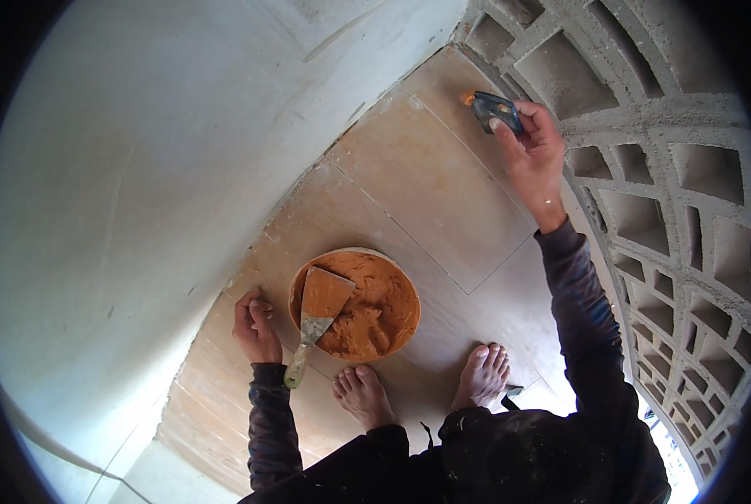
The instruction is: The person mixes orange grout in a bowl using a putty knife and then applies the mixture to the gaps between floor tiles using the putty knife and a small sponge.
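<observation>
My right hand [533,155] grips a small dark flat spreader [495,107] at the upper right, held over the tiles near the block wall. An orange smear [469,98] sits at the tool's left edge. My left hand [256,332] is at the lower middle, fingers curled, with nothing visible in them, just left of a round tub [413,298] of orange paste [371,281]. A wide scraper [325,294] coated in paste rests in the tub, its pale handle [295,370] hanging over the near rim toward my left hand.
My bare feet [363,391] stand on the beige tiled floor [426,218] just below the tub. A pale plastered wall [115,185] runs along the left. A wall of perforated concrete blocks [644,185] runs down the right. A thin cable [98,466] lies at the lower left.
</observation>
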### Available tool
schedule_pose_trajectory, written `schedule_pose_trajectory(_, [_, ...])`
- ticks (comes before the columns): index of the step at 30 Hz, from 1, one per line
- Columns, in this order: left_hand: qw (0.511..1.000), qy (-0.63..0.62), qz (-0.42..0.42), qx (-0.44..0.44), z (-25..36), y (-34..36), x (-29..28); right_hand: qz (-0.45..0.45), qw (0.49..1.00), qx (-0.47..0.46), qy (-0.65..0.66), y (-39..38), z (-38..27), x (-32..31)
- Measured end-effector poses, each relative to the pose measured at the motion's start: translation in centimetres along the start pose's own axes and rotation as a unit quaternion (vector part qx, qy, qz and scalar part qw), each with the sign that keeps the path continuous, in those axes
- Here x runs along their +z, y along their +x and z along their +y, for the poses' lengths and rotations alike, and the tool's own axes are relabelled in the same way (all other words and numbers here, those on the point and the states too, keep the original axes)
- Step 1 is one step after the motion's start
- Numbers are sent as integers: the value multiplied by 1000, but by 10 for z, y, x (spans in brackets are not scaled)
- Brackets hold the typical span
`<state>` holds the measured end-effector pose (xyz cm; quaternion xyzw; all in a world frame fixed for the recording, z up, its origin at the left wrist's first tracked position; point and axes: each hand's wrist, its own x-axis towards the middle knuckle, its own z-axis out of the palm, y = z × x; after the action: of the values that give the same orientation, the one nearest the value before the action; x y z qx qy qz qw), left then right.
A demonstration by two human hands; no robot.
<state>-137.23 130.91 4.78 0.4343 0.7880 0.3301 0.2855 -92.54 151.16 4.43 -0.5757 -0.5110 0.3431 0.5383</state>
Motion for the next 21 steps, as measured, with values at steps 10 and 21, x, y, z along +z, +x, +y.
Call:
schedule_pose_trajectory(10, [1000,25,8,9,-3,2,0,-191,924,-230,-239,42,-18,20])
schedule_pose_trajectory(21, [999,33,6,5,-1,0,-1,-239,891,-304,-238,76,-2,38])
